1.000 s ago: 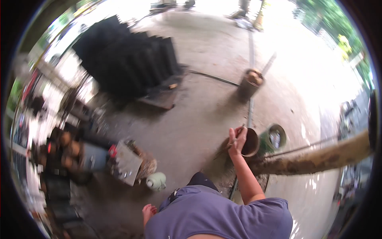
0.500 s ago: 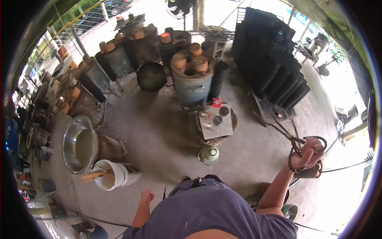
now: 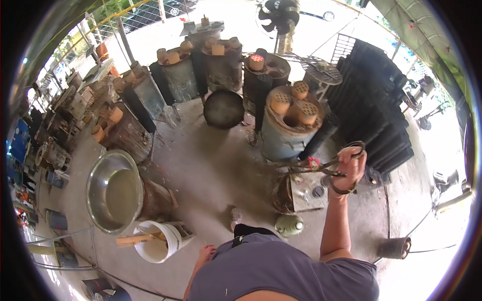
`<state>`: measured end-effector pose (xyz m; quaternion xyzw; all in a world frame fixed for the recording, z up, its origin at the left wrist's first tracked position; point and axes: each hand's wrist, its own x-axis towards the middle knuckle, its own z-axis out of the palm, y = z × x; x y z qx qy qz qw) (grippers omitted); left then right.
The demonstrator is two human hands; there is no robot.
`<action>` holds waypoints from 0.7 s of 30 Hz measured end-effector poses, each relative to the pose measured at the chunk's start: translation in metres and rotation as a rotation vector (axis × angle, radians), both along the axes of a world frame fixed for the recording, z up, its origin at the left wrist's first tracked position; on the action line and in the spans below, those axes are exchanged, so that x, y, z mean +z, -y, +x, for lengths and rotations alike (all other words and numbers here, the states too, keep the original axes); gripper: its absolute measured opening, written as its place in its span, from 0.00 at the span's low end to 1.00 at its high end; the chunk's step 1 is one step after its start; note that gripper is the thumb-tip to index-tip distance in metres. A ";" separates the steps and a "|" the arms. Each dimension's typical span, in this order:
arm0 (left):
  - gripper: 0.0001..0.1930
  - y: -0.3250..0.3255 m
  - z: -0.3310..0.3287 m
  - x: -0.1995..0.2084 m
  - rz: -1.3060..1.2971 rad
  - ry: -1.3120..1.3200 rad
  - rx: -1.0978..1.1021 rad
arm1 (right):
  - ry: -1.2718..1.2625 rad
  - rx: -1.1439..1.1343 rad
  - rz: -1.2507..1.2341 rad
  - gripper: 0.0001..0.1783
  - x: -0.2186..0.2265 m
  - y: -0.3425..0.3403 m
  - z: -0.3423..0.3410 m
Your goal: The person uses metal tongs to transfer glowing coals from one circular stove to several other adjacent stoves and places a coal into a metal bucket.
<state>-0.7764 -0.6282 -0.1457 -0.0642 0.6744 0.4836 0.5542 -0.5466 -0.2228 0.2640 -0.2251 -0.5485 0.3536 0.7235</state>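
Out to the right, my right hand [image 3: 351, 165] is closed around the looped handles of long dark metal tongs [image 3: 321, 167]. Their arms reach left over a small stand topped by a pale board [image 3: 307, 193], in front of a blue-grey drum stove [image 3: 283, 143]. On the stove's top stand tan, burnt-looking honeycomb briquettes [image 3: 308, 114]. By my waist, my left hand [image 3: 206, 253] hangs with its fingers loosely curled and nothing visible in them. Part of that hand is hidden by my shirt.
Stacked black briquettes [image 3: 371, 95] rise at the right. More drum stoves [image 3: 181, 78] curve along the back, one with a glowing briquette [image 3: 256, 60]. A dark wok [image 3: 224, 109] leans there. At left are a metal basin [image 3: 93, 193] and white bucket [image 3: 173, 241]. A green canister [image 3: 289, 225] stands near my feet.
The view has shifted left and forward. My right hand has swung the tongs from the far right, beside a small dark pot, inward over the board-topped stand. My left hand has drawn closer to my waist.
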 end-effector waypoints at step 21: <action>0.11 -0.212 -0.426 0.002 -0.120 -0.047 -0.021 | 0.146 -0.120 -0.055 0.30 0.048 -0.218 -0.314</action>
